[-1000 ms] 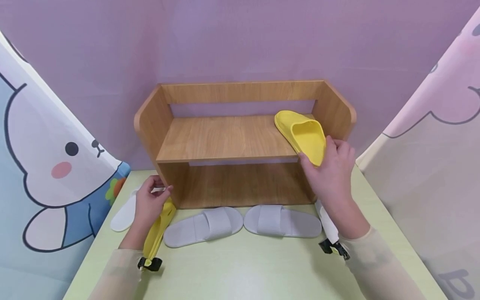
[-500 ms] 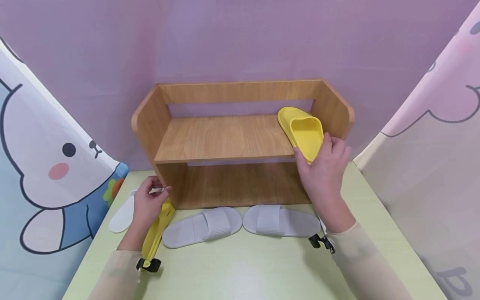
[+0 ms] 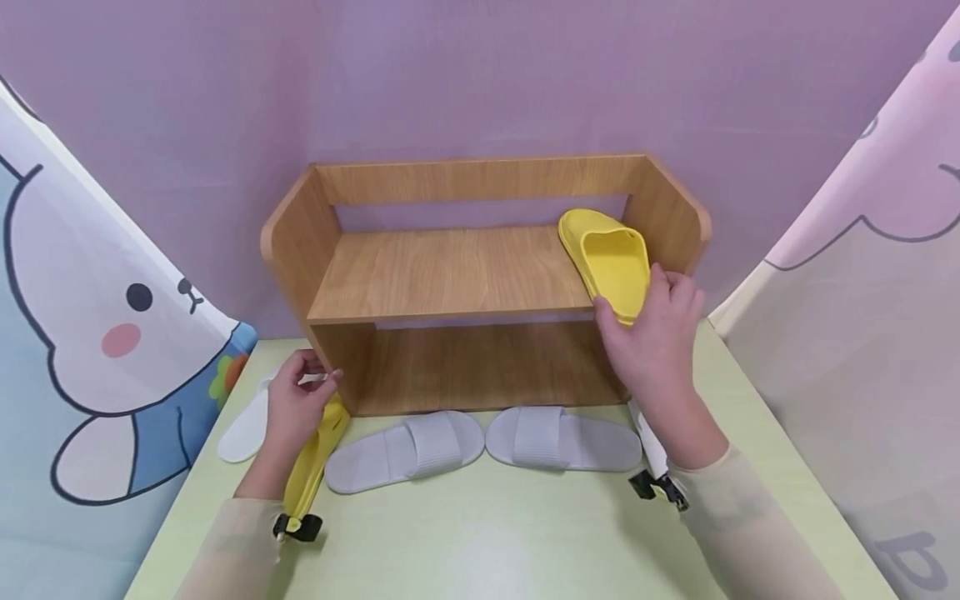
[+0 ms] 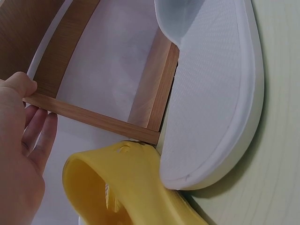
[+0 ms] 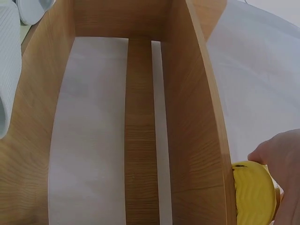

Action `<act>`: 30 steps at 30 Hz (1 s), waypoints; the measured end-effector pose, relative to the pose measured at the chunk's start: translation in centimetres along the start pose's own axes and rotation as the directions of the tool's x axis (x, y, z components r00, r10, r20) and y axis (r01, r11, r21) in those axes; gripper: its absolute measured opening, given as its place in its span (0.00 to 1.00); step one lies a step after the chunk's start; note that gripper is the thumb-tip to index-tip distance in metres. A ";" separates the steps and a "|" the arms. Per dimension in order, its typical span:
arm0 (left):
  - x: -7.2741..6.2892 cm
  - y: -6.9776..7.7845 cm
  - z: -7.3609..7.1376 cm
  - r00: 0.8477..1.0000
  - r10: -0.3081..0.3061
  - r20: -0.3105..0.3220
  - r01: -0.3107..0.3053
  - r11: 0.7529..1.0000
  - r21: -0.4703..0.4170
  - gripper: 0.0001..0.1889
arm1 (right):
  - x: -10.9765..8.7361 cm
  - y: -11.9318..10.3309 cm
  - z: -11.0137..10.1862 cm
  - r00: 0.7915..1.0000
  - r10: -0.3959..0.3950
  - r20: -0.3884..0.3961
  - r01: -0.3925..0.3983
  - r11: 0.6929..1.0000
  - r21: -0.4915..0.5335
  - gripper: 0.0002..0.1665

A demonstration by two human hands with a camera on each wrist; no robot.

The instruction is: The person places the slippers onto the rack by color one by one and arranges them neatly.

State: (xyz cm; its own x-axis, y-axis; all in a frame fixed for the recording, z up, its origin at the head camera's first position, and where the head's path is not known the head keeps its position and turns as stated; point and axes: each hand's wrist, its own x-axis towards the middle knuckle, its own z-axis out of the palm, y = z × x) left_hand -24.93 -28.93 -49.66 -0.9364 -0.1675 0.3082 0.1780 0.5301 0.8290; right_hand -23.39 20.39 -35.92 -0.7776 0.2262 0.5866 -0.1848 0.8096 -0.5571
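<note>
Our right hand [image 3: 660, 342] grips the heel of a yellow, round-toed, rubbery slipper [image 3: 611, 262] — atop a brown wooden shelf [image 3: 442, 275], our left hand [image 3: 294, 410] pinching its side panel.

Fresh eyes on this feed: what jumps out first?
Probably the bright yellow clog, gripped by the right hand at the upper right of the wooden rack. Then the two gray slides, toe to toe on the table before the rack, and the cartoon animal at far left.
</note>
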 end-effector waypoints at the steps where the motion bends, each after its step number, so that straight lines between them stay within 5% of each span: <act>1: 0.0 0.0 0.0 1.000 0.000 0.000 0.000 1.000 -0.001 0.21 | 0.0 0.0 0.1 1.000 0.002 -0.002 -0.002 1.000 -0.003 0.52; 30: -0.4 0.3 -0.4 0.999 -0.036 0.006 0.036 0.999 0.007 0.21 | -0.4 0.5 0.3 0.997 -0.059 -0.059 0.060 0.998 0.014 0.52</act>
State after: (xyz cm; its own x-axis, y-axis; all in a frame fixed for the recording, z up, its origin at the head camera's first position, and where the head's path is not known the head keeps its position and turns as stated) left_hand -24.43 -29.02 -49.35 -0.9440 -0.1819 0.2753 0.1418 0.5298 0.8362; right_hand -23.38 20.59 -36.58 -0.7288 0.2092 0.6520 -0.2396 0.8140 -0.5291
